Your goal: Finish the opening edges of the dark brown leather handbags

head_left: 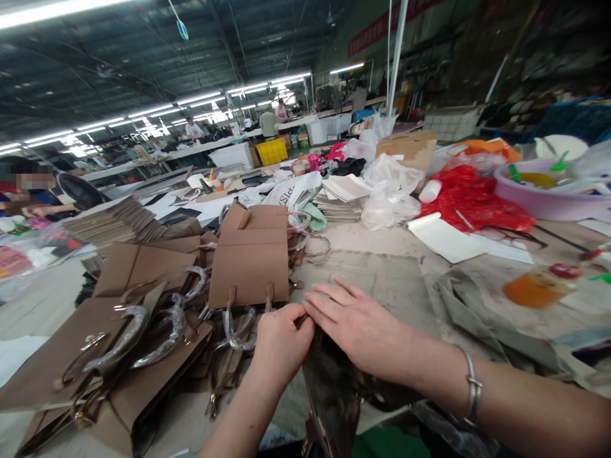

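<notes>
My left hand (pixel 285 334) is closed, thumb bent over the curled fingers, on the top edge of a brown handbag (pixel 334 381) in front of my body. Fingers stretched out, my right hand (pixel 353 327) lies over the same edge, its fingertips touching my left thumb. Both hands and shadow hide much of that bag. Just beyond my left hand is a stack of brown handbags (pixel 251 264), their handles (pixel 238 334) wrapped in clear plastic. More brown bags (pixel 57 356) with wrapped handles and metal fittings are heaped to the left.
Stacked brown panels (pixel 119 222) stand at back left, near another person (pixel 38 191). Clear plastic bags (pixel 391 191), a red plastic bag (pixel 470 197), an open notebook (pixel 443 235), glasses (pixel 518 235), a lilac basin (pixel 548 194) and an orange-filled bottle (pixel 541 286) lie to the right.
</notes>
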`<state>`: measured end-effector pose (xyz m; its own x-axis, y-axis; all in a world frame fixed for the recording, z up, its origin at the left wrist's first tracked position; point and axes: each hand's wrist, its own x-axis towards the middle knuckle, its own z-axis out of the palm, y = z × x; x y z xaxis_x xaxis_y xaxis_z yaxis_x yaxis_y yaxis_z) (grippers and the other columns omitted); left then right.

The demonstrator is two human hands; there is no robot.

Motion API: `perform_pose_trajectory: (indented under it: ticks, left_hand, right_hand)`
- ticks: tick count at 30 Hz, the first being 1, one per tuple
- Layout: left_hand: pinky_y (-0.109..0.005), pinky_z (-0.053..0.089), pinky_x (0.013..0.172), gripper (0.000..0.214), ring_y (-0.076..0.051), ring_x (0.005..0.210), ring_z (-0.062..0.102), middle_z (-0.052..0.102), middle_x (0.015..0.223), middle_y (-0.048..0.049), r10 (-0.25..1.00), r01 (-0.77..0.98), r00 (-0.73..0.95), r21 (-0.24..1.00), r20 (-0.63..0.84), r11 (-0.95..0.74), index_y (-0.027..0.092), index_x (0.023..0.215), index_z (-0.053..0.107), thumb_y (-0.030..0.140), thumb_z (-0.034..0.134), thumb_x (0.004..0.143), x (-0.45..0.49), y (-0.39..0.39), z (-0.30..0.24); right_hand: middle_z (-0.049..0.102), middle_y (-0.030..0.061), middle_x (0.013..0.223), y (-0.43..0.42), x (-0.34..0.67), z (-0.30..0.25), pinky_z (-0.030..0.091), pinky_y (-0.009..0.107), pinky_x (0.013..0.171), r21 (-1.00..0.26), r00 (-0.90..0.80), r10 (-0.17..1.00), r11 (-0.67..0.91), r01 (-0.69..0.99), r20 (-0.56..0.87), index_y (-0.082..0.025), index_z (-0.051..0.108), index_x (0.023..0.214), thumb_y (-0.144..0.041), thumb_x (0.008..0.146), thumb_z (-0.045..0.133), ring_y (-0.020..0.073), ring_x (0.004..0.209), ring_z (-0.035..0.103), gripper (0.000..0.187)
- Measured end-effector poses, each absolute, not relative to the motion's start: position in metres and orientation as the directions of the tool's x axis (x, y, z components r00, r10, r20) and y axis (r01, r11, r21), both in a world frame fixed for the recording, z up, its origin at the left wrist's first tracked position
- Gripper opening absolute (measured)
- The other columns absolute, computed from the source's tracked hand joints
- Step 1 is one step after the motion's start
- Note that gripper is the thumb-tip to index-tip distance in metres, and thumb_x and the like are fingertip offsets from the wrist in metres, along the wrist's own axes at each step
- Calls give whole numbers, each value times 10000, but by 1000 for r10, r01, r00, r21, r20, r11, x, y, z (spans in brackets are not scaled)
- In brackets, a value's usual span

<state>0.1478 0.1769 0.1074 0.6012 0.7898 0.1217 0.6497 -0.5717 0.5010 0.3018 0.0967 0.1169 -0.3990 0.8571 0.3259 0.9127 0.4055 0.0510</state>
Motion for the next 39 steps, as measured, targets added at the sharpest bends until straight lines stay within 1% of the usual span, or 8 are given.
perform_pose_trajectory:
  ticks: [5,9,15,20,27,31,36,39]
  left_hand:
    - [-223,400,647,152,-142,699,647,724,745,3,805,665,587,516,85,-540,218,754,720,275,584,793,145,177,108]
    - [-225,398,642,180,-137,678,636,715,720,0,799,661,593,509,96,-551,212,727,710,243,549,800,145,177,107]
    - [-243,417,673,181,-153,718,648,726,778,-8,781,640,620,528,77,-559,208,771,710,237,534,803,148,177,109]
    - [-253,412,654,129,-166,719,643,720,764,4,789,663,611,503,66,-555,224,773,702,267,581,789,147,177,112]
    - [-255,470,812,268,-181,882,663,728,982,-2,755,554,649,626,87,-548,223,989,703,323,670,743,136,181,109]
    - [-257,473,794,235,-175,863,669,737,939,-17,731,536,665,586,150,-607,215,921,727,332,534,856,136,185,105]
    - [-276,462,759,269,-186,804,660,734,861,-39,706,578,685,457,179,-676,199,835,730,290,480,879,140,184,108]
    - [-294,471,802,258,-200,848,659,733,907,-35,719,565,689,557,87,-609,194,897,729,326,511,859,138,184,113]
  right_hand:
    - [604,132,1199,92,311,117,306,504,1056,153,-301,890,263,953,344,-96,611,1148,-114,873,463,296,1211,428,313]
    - [517,121,1328,89,303,121,337,516,1037,105,-316,885,298,949,342,-120,533,1268,-166,890,457,298,1246,399,388]
    - [581,151,1237,88,290,121,355,556,1022,87,-321,900,309,947,294,-80,583,1205,-139,874,463,335,1236,413,357]
    - [583,153,1239,80,309,125,414,486,1001,17,-145,949,146,989,279,-90,602,1179,-78,821,488,310,1182,481,376]
    - [544,118,1304,45,338,110,482,395,968,-324,135,916,-6,946,377,-155,475,1341,-265,900,476,233,1133,557,455]
    - [586,122,1250,22,340,93,498,401,946,-484,291,879,-80,871,379,-174,539,1285,-340,911,484,243,1090,593,413]
    - [634,128,1167,-9,338,84,532,372,879,-631,353,880,-81,771,318,-174,570,1242,-395,925,464,229,1010,633,401]
    - [616,132,1193,-23,338,81,539,372,857,-669,318,904,-50,742,285,-185,504,1310,-401,910,496,225,992,638,454]
